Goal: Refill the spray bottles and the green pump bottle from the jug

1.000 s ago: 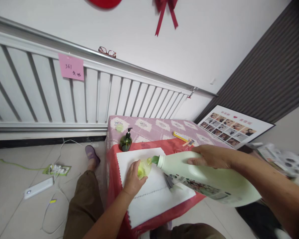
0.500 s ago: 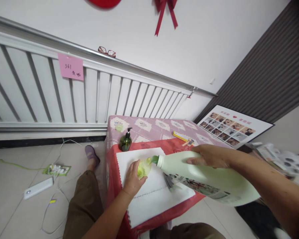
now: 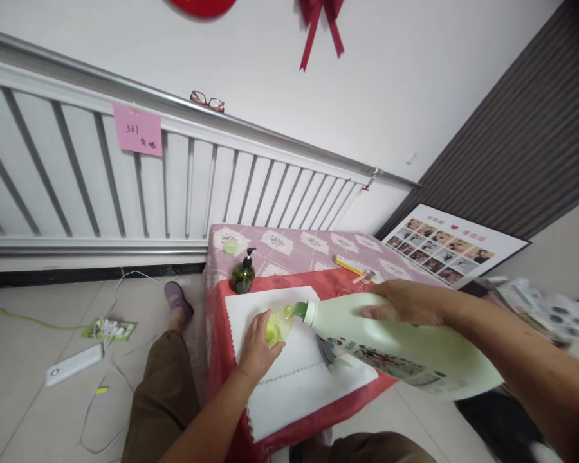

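Observation:
Tilted nearly on its side, a large pale green detergent jug (image 3: 395, 334) is gripped by my right hand (image 3: 405, 303) at its upper side. Its green spout meets the mouth of a small clear bottle (image 3: 278, 326) with yellow-green liquid inside. My left hand (image 3: 259, 350) is closed around that small bottle and leans it toward the jug. Both are above a white scalloped mat (image 3: 289, 399). Behind my left hand stands a dark green pump bottle (image 3: 242, 273) with a black pump. The far side of the jug is hidden.
A red cloth (image 3: 220, 341) lies under the mat, over a pink patterned tablecloth (image 3: 294, 241). A yellow box (image 3: 352, 264) and a pale green cap (image 3: 230, 247) lie on it. A white radiator (image 3: 255, 186) runs behind. Cables and a power strip (image 3: 110, 329) are on the floor at left.

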`<state>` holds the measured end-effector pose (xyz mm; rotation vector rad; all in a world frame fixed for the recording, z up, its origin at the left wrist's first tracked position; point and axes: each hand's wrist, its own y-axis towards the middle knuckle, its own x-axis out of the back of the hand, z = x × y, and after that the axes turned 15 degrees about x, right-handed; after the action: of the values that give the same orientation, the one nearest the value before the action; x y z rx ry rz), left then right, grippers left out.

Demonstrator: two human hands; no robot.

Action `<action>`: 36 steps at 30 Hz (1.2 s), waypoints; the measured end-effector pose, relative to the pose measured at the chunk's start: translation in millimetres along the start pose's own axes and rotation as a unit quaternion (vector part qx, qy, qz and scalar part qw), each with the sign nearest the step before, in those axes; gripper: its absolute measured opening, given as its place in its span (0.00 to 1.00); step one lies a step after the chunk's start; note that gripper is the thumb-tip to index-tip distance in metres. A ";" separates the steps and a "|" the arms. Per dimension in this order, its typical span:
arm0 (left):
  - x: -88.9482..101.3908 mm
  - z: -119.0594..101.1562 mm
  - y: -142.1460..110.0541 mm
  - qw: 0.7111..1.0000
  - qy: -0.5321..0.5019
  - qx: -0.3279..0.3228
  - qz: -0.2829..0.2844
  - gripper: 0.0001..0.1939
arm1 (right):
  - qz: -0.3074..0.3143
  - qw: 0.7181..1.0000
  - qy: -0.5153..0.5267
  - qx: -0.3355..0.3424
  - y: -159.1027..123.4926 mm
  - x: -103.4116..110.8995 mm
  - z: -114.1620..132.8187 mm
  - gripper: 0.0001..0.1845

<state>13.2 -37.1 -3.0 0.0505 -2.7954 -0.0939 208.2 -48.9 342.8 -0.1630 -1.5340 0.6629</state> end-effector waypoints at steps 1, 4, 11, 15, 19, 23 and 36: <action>-0.2 0.1 0.0 1.000 0.000 0.000 -0.001 0.40 | -0.003 1.000 0.002 -0.001 -0.1 -0.1 0.0 0.28; -0.6 0.3 -0.2 1.000 -0.001 -0.001 -0.003 0.40 | -0.005 1.000 0.011 -0.002 0.0 -0.3 0.1 0.27; -0.4 0.2 -0.9 1.000 0.000 0.001 -0.002 0.41 | -0.001 1.000 -0.004 -0.005 -0.1 -0.2 0.4 0.26; 0.0 0.0 -1.0 1.000 0.000 0.000 0.000 0.40 | -0.004 1.000 0.001 0.000 -0.2 -0.2 -0.4 0.27; 0.2 -0.7 -0.7 1.000 0.000 0.001 -0.002 0.41 | 0.007 1.000 0.009 -0.008 0.0 -0.1 0.0 0.25; 0.9 -1.9 -0.5 1.000 0.000 0.002 0.001 0.41 | 0.010 1.000 0.011 -0.015 0.1 0.6 2.0 0.25; 0.6 -1.7 -0.9 1.000 0.003 0.011 0.006 0.40 | 0.013 1.000 0.018 -0.009 -0.1 1.6 2.0 0.26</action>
<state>13.3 -38.1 -1.3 0.0382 -2.7897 -0.0593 206.2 -48.8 344.4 -0.2091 -1.5056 0.6637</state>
